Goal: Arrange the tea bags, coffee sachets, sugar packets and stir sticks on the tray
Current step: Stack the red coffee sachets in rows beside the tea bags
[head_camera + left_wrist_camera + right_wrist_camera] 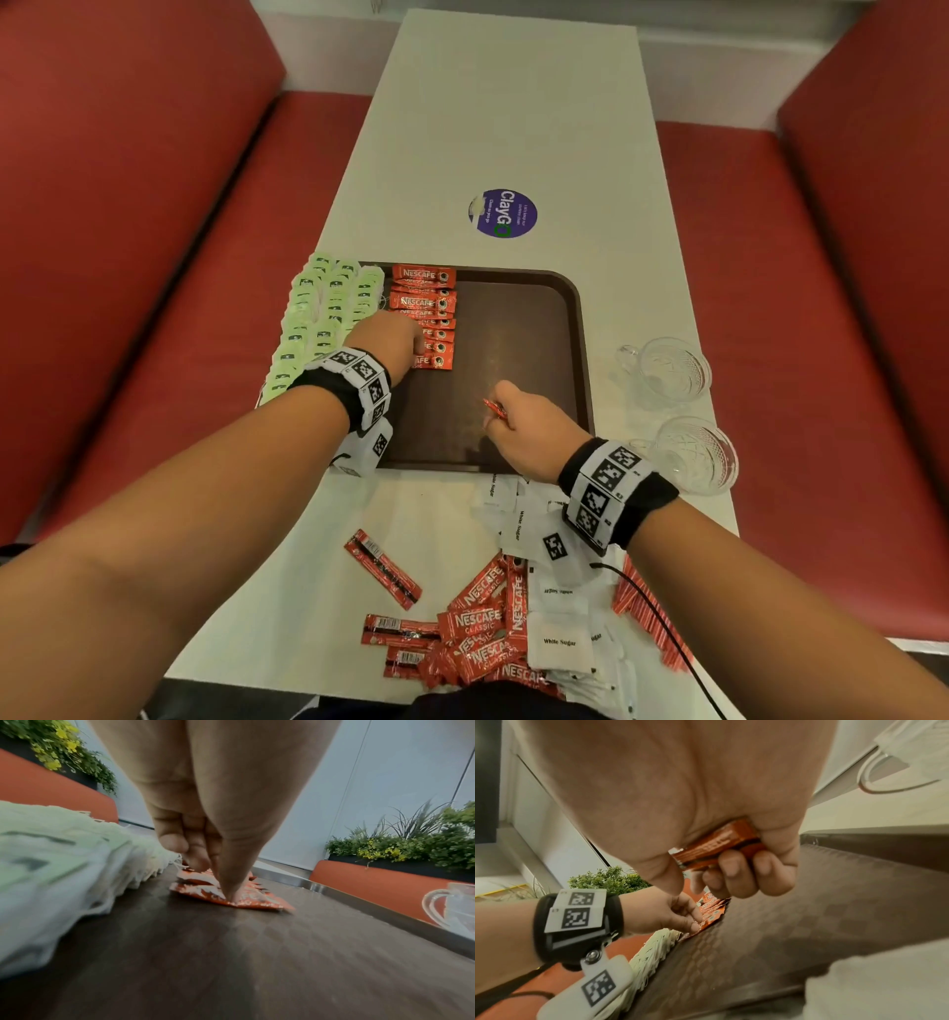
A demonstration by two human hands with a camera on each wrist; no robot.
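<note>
A long white table (513, 128) runs between red benches (128, 205), with a brown tray (513, 334) at mid-frame. A column of coffee sachets (426, 303) lies along the tray's left side beside green tea bags (318, 318). The left hand (390, 342) presses the lower sachets, its fingertips hidden from above. The right hand (524, 426) curls round a mostly hidden held sachet (718, 847). Loose sachets (482, 637) and sugar packets (560, 616) are cut off at the bottom edge.
</note>
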